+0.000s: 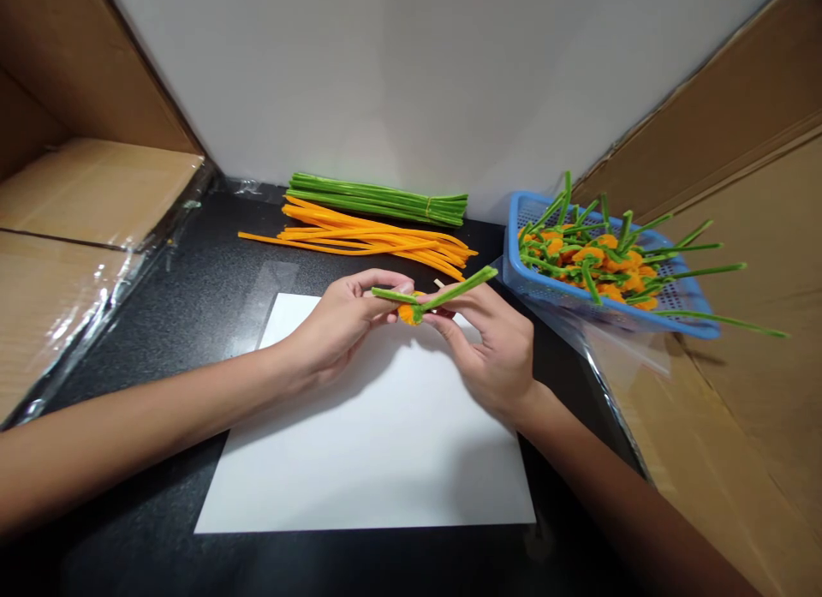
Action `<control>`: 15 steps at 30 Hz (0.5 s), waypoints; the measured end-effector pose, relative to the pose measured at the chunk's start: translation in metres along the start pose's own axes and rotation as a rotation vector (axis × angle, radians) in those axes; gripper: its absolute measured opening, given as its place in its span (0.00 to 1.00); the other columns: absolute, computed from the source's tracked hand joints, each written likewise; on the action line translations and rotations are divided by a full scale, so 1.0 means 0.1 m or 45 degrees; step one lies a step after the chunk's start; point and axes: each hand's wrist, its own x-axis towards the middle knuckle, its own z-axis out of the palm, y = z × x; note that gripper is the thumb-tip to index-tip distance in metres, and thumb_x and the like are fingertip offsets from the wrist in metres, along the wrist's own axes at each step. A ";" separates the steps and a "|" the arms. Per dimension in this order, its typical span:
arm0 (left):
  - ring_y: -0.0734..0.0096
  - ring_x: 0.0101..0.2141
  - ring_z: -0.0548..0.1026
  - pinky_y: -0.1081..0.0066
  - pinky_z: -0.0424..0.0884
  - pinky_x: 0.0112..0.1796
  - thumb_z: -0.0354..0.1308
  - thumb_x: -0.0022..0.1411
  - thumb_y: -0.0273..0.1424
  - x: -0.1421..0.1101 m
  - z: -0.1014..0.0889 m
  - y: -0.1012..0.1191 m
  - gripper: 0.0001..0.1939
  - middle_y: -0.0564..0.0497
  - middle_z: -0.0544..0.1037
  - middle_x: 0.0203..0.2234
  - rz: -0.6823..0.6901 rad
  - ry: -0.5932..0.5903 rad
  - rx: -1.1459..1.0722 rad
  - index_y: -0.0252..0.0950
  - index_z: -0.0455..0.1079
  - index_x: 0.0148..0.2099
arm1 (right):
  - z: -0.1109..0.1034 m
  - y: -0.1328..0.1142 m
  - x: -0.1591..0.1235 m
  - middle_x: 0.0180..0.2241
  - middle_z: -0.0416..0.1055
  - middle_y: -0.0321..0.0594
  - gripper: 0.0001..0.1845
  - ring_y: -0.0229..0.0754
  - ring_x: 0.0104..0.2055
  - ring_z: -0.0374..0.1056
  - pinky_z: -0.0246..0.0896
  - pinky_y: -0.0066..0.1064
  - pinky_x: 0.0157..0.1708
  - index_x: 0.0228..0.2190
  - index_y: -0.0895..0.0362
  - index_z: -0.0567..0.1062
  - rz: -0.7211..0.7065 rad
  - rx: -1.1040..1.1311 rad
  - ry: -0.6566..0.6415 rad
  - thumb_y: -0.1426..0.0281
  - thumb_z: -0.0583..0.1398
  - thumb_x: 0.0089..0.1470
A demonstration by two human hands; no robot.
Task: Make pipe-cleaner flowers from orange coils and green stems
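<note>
Between my two hands, above a white sheet of paper [378,460], is a small pipe cleaner flower [409,313] with a curled orange head and green ends sticking out. My left hand [347,319] pinches it from the left, thumb and fingertips by the short green end. On the other side my right hand [485,331] grips it with thumb and fingers, beneath a longer green stem [466,287] that points up and right. A thin pale tip shows above the right fingers; what it belongs to is hidden.
At the back lie a bundle of green pipe cleaners [378,199] and loose orange pipe cleaners [385,240]. A blue plastic basket [517,263] on the right holds many orange and green pieces, some poking over its rim. Cardboard panels [751,374] flank the black table [211,280].
</note>
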 end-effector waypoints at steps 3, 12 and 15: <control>0.73 0.35 0.77 0.73 0.72 0.38 0.63 0.52 0.24 -0.06 0.04 0.01 0.08 0.49 0.80 0.34 -0.032 -0.075 -0.109 0.32 0.76 0.38 | 0.06 -0.02 -0.04 0.37 0.78 0.42 0.11 0.44 0.39 0.74 0.71 0.38 0.42 0.41 0.54 0.79 -0.097 -0.138 0.091 0.78 0.61 0.58; 0.67 0.36 0.79 0.67 0.75 0.43 0.72 0.50 0.26 -0.03 0.00 0.01 0.24 0.49 0.81 0.36 0.225 -0.329 0.072 0.35 0.70 0.49 | 0.03 -0.08 -0.02 0.36 0.80 0.42 0.11 0.44 0.37 0.76 0.72 0.35 0.39 0.39 0.54 0.78 -0.095 -0.261 0.217 0.80 0.63 0.56; 0.69 0.33 0.79 0.68 0.75 0.40 0.73 0.50 0.29 0.00 -0.02 0.03 0.21 0.49 0.81 0.35 0.280 -0.355 0.117 0.34 0.71 0.46 | 0.00 -0.09 -0.01 0.34 0.80 0.41 0.09 0.43 0.37 0.76 0.72 0.34 0.38 0.36 0.55 0.79 -0.047 -0.222 0.209 0.80 0.63 0.55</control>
